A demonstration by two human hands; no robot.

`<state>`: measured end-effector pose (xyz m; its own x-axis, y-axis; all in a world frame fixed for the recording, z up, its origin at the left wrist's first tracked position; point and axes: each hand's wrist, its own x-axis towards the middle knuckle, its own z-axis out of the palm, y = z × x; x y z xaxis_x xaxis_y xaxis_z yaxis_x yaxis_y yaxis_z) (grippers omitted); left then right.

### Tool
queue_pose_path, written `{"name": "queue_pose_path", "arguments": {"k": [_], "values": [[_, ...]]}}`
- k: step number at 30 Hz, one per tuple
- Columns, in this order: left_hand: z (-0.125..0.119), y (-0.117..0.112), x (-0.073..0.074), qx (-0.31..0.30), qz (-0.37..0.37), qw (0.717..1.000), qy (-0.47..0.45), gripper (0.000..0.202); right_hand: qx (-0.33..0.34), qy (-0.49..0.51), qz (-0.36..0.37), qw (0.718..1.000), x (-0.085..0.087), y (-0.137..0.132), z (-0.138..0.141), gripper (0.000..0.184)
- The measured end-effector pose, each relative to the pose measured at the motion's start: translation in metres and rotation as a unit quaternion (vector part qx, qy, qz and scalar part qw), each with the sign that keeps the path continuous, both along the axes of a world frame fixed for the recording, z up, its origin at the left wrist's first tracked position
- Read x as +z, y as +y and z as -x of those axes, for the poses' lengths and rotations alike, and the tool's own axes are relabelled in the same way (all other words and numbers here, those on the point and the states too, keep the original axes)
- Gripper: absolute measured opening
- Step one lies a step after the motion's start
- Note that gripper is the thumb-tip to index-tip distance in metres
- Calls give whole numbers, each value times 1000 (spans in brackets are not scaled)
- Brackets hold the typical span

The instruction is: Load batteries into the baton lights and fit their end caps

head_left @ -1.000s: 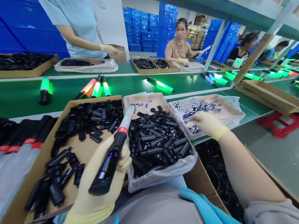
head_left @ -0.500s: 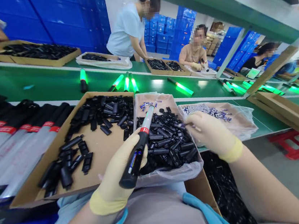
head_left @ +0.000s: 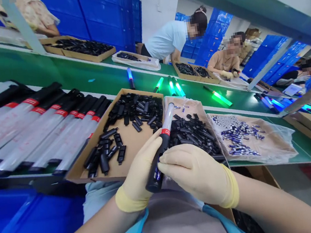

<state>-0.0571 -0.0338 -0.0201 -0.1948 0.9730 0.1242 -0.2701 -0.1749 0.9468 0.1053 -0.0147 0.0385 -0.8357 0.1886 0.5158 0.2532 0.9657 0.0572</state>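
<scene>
My left hand (head_left: 139, 171) is closed around the black handle of a light stick (head_left: 168, 119), which has a clear tube and a red band. The handle's battery compartment faces up, and a purple-and-silver battery (head_left: 158, 175) shows inside it. My right hand (head_left: 192, 170) is closed in a pinch at the compartment, fingertips touching the handle; the small battery between them is mostly hidden. Both hands wear pale yellow gloves. Under the stick's tip and beyond my right hand lies a lined tray (head_left: 199, 107) of black plastic parts.
Left of my hands is a cardboard tray (head_left: 132, 142) with black covers. Another tray (head_left: 278, 143) holds many batteries on the right. Wrapped light sticks (head_left: 43, 126) lie at left. Lit sticks (head_left: 221, 98) rest on the green conveyor (head_left: 105, 75); co-workers (head_left: 168, 39) work across it.
My right hand has come left from above the black parts to the handle, bringing a small battery. The view has shifted left, and some lit sticks have turned from green to blue.
</scene>
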Motion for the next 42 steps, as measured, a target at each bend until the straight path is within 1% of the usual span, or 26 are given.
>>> {"name": "queue_pose_path", "arguments": {"k": [3, 5, 6, 8, 9, 10, 11, 13, 15, 17, 19, 22, 23, 24, 25, 26, 27, 28, 29, 30, 31, 32, 33, 35, 39, 42], "values": [[17, -3, -10, 11, -28, 998, 63, 39, 0, 29, 44, 999, -1, -3, 8, 32], [29, -6, -11, 27, -32, 996, 73, 41, 0, 21, 79, 997, 1, -2, 16, 38], [36, -6, -8, 39, -30, 997, 52, 42, 7, 18, 99, 995, 2, 1, 21, 39], [54, -6, 2, 60, -14, 997, -46, 37, 19, 30, 138, 990, 0, 11, 35, 39], [64, -5, 9, 63, -5, 992, -106, 28, 14, 34, 152, 988, -2, 19, 44, 39], [74, -4, 17, 63, 2, 987, -151, 13, 5, 20, 160, 987, -6, 27, 55, 38], [85, -3, 24, 62, 9, 982, -179, 10, -5, -20, 157, 987, -12, 36, 67, 35], [104, -2, 34, 85, 11, 970, -225, 23, -16, -166, 118, 979, -28, 49, 95, 28], [117, -3, 36, 109, 26, 963, -247, 20, 2, -302, 57, 952, -46, 57, 124, 24], [123, -7, 31, 113, 62, 963, -238, 13, 31, -345, 25, 938, -62, 60, 146, 24], [124, -11, 25, 100, 101, 964, -225, 17, 54, -337, 38, 939, -71, 64, 158, 24], [121, -15, 20, 87, 123, 967, -205, 33, 30, -309, 70, 948, -65, 73, 155, 21], [120, -15, 19, 85, 117, 969, -198, 39, 5, -274, 99, 957, -58, 76, 149, 20], [119, -15, 18, 83, 109, 972, -191, 44, -22, -212, 154, 965, -51, 77, 141, 21], [117, -15, 17, 76, 103, 974, -186, 47, -42, -128, 235, 962, -44, 75, 131, 24], [114, -15, 16, 67, 102, 975, -186, 49, -51, -33, 331, 942, -38, 71, 121, 26], [111, -14, 15, 53, 106, 975, -188, 51, -50, 59, 427, 901, -33, 65, 112, 26], [106, -13, 14, 38, 114, 975, -189, 52, -40, 133, 505, 852, -29, 56, 104, 25], [101, -12, 14, 23, 124, 974, -189, 53, -29, 181, 558, 809, -27, 46, 97, 23], [96, -10, 14, 9, 132, 974, -186, 53, -23, 217, 591, 777, -27, 36, 92, 21], [91, -9, 14, 1, 136, 974, -180, 52, -25, 244, 608, 755, -28, 27, 88, 20], [85, -8, 15, -5, 136, 976, -171, 49, -30, 264, 614, 743, -29, 19, 85, 20], [80, -7, 16, -11, 134, 977, -162, 47, -38, 276, 613, 739, -31, 13, 83, 21], [71, -5, 16, -27, 122, 980, -157, 43, -55, 270, 595, 755, -35, 5, 79, 22], [59, -4, 10, -71, 83, 982, -157, 45, -86, 204, 523, 824, -38, 2, 67, 23], [54, -7, 10, -74, 66, 986, -135, 39, -78, 179, 469, 862, -37, 0, 62, 24]]}}
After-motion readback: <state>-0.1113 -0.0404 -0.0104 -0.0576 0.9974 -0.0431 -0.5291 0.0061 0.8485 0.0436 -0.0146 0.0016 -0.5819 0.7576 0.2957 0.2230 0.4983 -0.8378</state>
